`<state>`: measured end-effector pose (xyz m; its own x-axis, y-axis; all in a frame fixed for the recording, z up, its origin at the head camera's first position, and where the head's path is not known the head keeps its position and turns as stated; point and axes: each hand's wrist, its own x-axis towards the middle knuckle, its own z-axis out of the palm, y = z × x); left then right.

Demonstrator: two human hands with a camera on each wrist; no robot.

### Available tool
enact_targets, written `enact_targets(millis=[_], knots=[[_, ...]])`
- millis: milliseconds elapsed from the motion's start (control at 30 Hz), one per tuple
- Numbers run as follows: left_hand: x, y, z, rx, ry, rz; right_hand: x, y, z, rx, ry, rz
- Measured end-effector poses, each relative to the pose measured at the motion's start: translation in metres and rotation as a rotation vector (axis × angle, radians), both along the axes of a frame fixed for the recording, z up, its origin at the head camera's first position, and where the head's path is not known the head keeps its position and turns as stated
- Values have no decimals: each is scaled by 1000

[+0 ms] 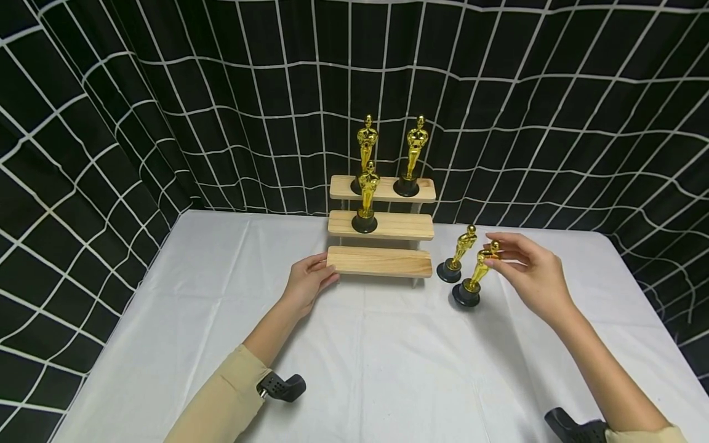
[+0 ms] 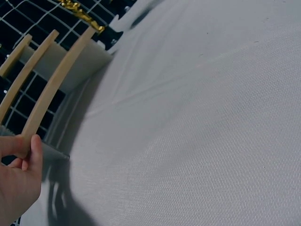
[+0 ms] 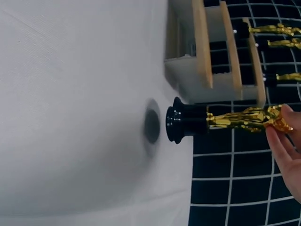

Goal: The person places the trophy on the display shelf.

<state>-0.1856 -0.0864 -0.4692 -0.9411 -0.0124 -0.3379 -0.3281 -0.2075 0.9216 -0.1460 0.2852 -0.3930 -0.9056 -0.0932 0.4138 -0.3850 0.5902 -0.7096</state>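
My right hand [image 1: 534, 277] pinches a gold trophy statuette [image 1: 477, 274] by its upper body. In the right wrist view its black base [image 3: 186, 120] hangs just above the tablecloth, apart from its shadow. Beside it, a second trophy [image 1: 461, 251] stands on the table. My left hand [image 1: 306, 283] grips the left end of the lowest step of a three-tier wooden display stand [image 1: 379, 262], with thumb and fingers around the board's edge [image 2: 51, 89]. One trophy [image 1: 368, 194] stands on the middle step, towards the left. Two more, a left one [image 1: 366, 138] and a right one [image 1: 415, 147], occupy the top step.
A white cloth [image 1: 388, 357] covers the table. Behind and at the sides hangs a black curtain [image 1: 249, 111] with a white grid. Black wrist devices are strapped at the left sleeve [image 1: 229, 387] and the right forearm.
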Motion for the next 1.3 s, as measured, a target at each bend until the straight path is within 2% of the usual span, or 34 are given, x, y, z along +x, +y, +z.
enact_targets(millis=[200, 467, 1033, 1300], knots=[[0, 0, 0, -2, -6, 3, -2, -7, 8, -29, 10, 32], [-1, 0, 0, 8, -1, 11, -8, -15, 18, 13, 11, 36], [-1, 0, -2, 3, 15, -9, -21, -39, 45, 5, 25, 80], [0, 0, -1, 16, 18, -8, -30, -49, 58, 56, 40, 74]])
